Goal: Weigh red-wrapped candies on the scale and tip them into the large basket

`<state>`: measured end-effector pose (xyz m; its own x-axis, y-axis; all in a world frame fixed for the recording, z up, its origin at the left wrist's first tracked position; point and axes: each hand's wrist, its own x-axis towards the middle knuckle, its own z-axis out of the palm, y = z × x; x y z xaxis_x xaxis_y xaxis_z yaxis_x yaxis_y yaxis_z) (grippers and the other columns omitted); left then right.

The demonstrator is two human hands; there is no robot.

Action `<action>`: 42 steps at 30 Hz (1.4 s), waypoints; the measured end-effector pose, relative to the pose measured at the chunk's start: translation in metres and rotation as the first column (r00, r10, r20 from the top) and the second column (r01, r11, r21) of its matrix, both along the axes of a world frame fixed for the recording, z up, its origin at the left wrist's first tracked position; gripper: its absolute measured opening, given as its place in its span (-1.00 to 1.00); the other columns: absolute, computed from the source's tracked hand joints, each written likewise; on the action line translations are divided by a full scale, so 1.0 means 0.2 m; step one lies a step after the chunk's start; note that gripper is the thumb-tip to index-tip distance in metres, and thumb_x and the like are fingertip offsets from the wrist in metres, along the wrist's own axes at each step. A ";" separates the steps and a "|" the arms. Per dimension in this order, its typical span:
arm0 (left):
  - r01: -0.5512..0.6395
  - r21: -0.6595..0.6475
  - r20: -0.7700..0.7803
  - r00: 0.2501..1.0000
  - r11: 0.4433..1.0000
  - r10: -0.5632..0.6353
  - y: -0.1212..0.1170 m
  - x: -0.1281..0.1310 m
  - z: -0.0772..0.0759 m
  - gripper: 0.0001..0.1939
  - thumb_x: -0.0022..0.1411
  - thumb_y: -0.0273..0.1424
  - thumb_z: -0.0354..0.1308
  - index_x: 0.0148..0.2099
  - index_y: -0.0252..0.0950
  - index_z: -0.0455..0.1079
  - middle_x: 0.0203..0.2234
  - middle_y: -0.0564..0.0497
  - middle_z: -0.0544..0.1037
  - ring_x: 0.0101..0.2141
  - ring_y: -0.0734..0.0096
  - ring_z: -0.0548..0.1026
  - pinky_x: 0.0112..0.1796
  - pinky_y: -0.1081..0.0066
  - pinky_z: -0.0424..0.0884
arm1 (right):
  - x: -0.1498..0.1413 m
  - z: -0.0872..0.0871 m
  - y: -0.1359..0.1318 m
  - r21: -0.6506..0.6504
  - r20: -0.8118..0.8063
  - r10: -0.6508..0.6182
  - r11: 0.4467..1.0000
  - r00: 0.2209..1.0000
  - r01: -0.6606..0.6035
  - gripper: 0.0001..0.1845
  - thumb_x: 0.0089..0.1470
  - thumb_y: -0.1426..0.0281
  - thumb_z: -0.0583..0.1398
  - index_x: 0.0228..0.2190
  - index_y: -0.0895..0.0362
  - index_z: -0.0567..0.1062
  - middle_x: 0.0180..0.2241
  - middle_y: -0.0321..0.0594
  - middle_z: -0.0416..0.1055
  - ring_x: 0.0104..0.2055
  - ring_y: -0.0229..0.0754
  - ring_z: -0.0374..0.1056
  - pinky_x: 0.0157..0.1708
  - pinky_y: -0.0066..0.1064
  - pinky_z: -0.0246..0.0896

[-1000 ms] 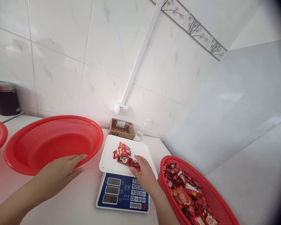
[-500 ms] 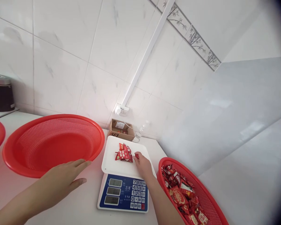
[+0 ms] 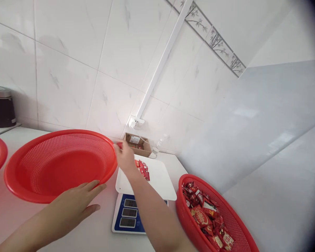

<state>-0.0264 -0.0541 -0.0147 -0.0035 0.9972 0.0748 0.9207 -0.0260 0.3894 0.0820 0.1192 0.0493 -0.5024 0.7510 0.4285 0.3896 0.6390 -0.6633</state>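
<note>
Reaching across one scale [image 3: 124, 229], the right hand [image 3: 124, 156] pinches one red candy [image 3: 120, 144] by the middle basket [image 3: 64, 168]; the left hand [image 3: 77, 202], fingers loosely extended, slants near its rim. Baskets [image 3: 241, 224]: three.

The right hand [image 3: 124, 155] pinches a small red item [image 3: 119, 144] at the right rim of the wide red basket [image 3: 68, 164], its forearm crossing the scale [image 3: 128, 213]. The left hand [image 3: 81, 201] is at that basket's near rim, fingers spread. Red wrapped packets [image 3: 144, 169] lie on the scale's white tray [image 3: 157, 182]; more packets partly fill the red basket on the right [image 3: 182, 206]. Behind the tray, an open cardboard box [image 3: 139, 151] stands near the wall [image 3: 65, 70].
</note>
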 end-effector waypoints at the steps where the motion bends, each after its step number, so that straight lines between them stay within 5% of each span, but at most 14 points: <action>1: -0.007 -0.009 0.001 1.000 1.000 0.007 0.00 0.00 0.00 -0.49 0.26 -0.10 -0.11 0.25 0.08 0.08 0.20 0.07 0.26 0.12 0.04 0.32 -0.01 0.04 0.39 | -0.06 0.00 -0.02 -0.006 0.051 0.086 0.996 0.995 -0.085 -0.52 0.17 0.12 0.02 0.03 0.09 0.33 -0.01 -0.12 0.41 0.02 -0.14 0.31 0.02 -0.30 0.15; 4: -0.002 -0.030 -0.001 1.000 1.000 0.002 -0.01 -0.01 0.02 -0.48 0.26 -0.09 -0.12 0.27 0.11 0.03 0.20 0.10 0.27 0.17 0.06 0.26 -0.01 0.05 0.39 | -0.07 -0.01 -0.02 -0.080 0.251 0.207 0.978 0.945 -0.193 -0.26 0.09 -0.03 0.04 0.22 0.01 0.09 0.25 -0.09 0.06 0.29 -0.05 -0.04 0.19 -0.13 -0.09; 8: 0.045 0.010 0.028 0.999 0.999 -0.045 -0.02 -0.02 0.04 -0.47 0.25 -0.03 -0.13 0.25 0.06 0.10 0.15 0.04 0.34 0.06 0.07 0.40 -0.07 0.14 0.43 | 0.19 -0.01 0.09 -0.103 0.556 0.102 0.993 0.825 -0.053 -0.08 -0.08 -0.13 0.15 0.23 -0.07 0.06 0.35 -0.11 -0.32 0.35 0.13 -0.54 0.18 0.23 -0.55; 13: 0.036 0.001 0.021 0.999 0.999 -0.036 -0.01 -0.02 0.02 -0.47 0.26 -0.02 -0.15 0.23 0.03 0.14 0.18 0.04 0.30 0.11 0.05 0.34 -0.05 0.12 0.42 | 0.50 -0.09 0.20 -0.231 0.728 0.151 0.972 0.669 0.032 0.03 -0.18 -0.07 0.25 0.25 -0.04 0.03 0.35 -0.08 -0.37 0.35 0.14 -0.54 0.18 0.21 -0.46; 19: 0.030 -0.004 0.015 0.999 1.000 -0.029 -0.01 -0.03 0.00 -0.46 0.25 -0.01 -0.14 0.24 0.06 0.11 0.19 0.08 0.28 0.14 0.08 0.30 0.02 0.08 0.36 | 0.62 -0.26 0.24 0.061 0.520 -0.068 0.997 0.851 0.042 -0.56 0.03 0.25 0.19 -0.02 0.05 0.42 0.01 -0.13 0.31 0.08 -0.08 0.19 0.09 -0.26 0.04; 23: 0.030 -0.011 0.045 0.999 1.000 -0.029 -0.02 -0.03 0.01 -0.48 0.24 -0.04 -0.10 0.24 0.10 0.11 0.18 0.12 0.30 0.14 0.11 0.30 0.04 0.09 0.35 | 0.61 -0.24 0.29 0.113 0.313 -0.242 0.970 0.919 0.217 -0.71 0.04 0.28 0.14 -0.18 0.07 0.47 -0.15 -0.17 0.35 -0.08 -0.11 0.30 -0.05 -0.28 0.17; 26: 0.027 0.003 0.053 0.998 1.000 -0.027 -0.02 -0.03 0.01 -0.48 0.24 -0.04 -0.08 0.23 0.07 0.13 0.17 0.10 0.31 0.13 0.09 0.32 0.01 0.12 0.38 | 0.52 -0.16 0.30 -0.014 0.055 -0.321 0.947 0.945 0.322 -0.72 0.01 0.24 0.15 -0.25 0.11 0.46 -0.22 -0.19 0.40 -0.12 -0.12 0.33 -0.05 -0.27 0.19; 28: 0.030 0.017 0.031 0.999 0.999 -0.030 -0.01 -0.03 0.00 -0.46 0.24 -0.01 -0.11 0.24 0.06 0.13 0.18 0.07 0.30 0.12 0.07 0.33 -0.01 0.14 0.39 | 0.42 -0.09 0.26 -0.194 -0.078 -0.296 0.941 0.952 0.277 -0.66 0.00 0.17 0.16 -0.24 0.11 0.45 -0.25 -0.20 0.44 -0.15 -0.13 0.36 -0.08 -0.27 0.23; 30: 0.031 0.026 -0.001 1.000 0.999 -0.031 -0.01 -0.03 0.00 -0.43 0.23 0.03 -0.15 0.25 0.05 0.11 0.18 0.05 0.31 0.11 0.06 0.35 -0.05 0.14 0.41 | 0.31 -0.02 0.20 -0.358 -0.183 -0.193 0.926 0.964 0.118 -0.53 0.01 0.11 0.15 -0.10 0.12 0.40 -0.14 -0.14 0.43 -0.12 -0.14 0.37 -0.10 -0.27 0.27; 32: 0.037 0.025 -0.017 0.999 0.999 -0.037 -0.01 -0.04 0.00 -0.42 0.24 0.04 -0.18 0.26 0.05 0.07 0.16 0.03 0.33 0.08 0.06 0.37 -0.08 0.15 0.42 | 0.22 0.04 0.13 -0.477 -0.212 0.045 0.867 0.976 -0.143 -0.31 0.03 0.05 0.13 0.14 0.02 0.18 0.12 -0.07 0.25 0.01 -0.13 0.32 -0.11 -0.24 0.29; 34: 0.049 0.017 -0.014 0.999 0.999 -0.049 -0.01 -0.04 0.00 -0.43 0.25 0.03 -0.18 0.26 0.07 0.06 0.16 0.05 0.33 0.07 0.09 0.39 -0.08 0.16 0.42 | 0.20 0.10 0.07 -0.479 -0.123 0.245 0.834 0.962 -0.273 -0.19 0.02 0.03 0.15 0.23 -0.08 0.00 0.28 -0.12 -0.01 0.17 -0.10 0.17 -0.03 -0.20 0.24; 36: 0.058 0.016 0.002 0.998 0.998 -0.058 -0.01 -0.03 0.00 -0.46 0.26 0.00 -0.16 0.26 0.09 0.07 0.18 0.07 0.31 0.09 0.11 0.36 -0.06 0.17 0.41 | 0.23 0.13 0.03 -0.356 0.074 0.291 0.901 0.954 -0.247 -0.23 0.02 0.09 0.18 0.22 -0.08 0.07 0.29 -0.18 -0.02 0.25 -0.08 0.04 0.09 -0.17 0.10; 39: 0.048 0.023 0.028 0.998 0.999 -0.049 -0.01 -0.03 -0.01 -0.50 0.25 -0.04 -0.11 0.23 0.10 0.12 0.19 0.10 0.30 0.12 0.11 0.33 -0.01 0.14 0.38 | 0.37 0.11 0.03 -0.157 0.451 0.127 0.986 0.883 -0.062 -0.40 0.00 0.23 0.20 0.10 0.04 0.30 0.13 -0.12 0.27 0.17 -0.04 0.16 0.10 -0.20 0.04; 42: 0.043 0.028 0.046 0.998 0.999 -0.045 -0.01 -0.03 -0.02 -0.51 0.24 -0.06 -0.10 0.21 0.08 0.17 0.16 0.07 0.33 0.10 0.07 0.35 -0.03 0.10 0.40 | 0.51 0.04 0.05 -0.088 0.739 -0.019 0.988 0.673 0.125 -0.48 -0.05 0.30 0.21 0.01 0.08 0.39 -0.09 -0.09 0.46 -0.04 0.01 0.36 -0.12 -0.26 0.18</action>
<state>-0.0323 -0.0564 -0.0197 0.0361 0.9941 0.1025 0.8992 -0.0770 0.4306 0.1846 0.1285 0.0567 -0.5565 0.8169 -0.1516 0.8256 0.5231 -0.2115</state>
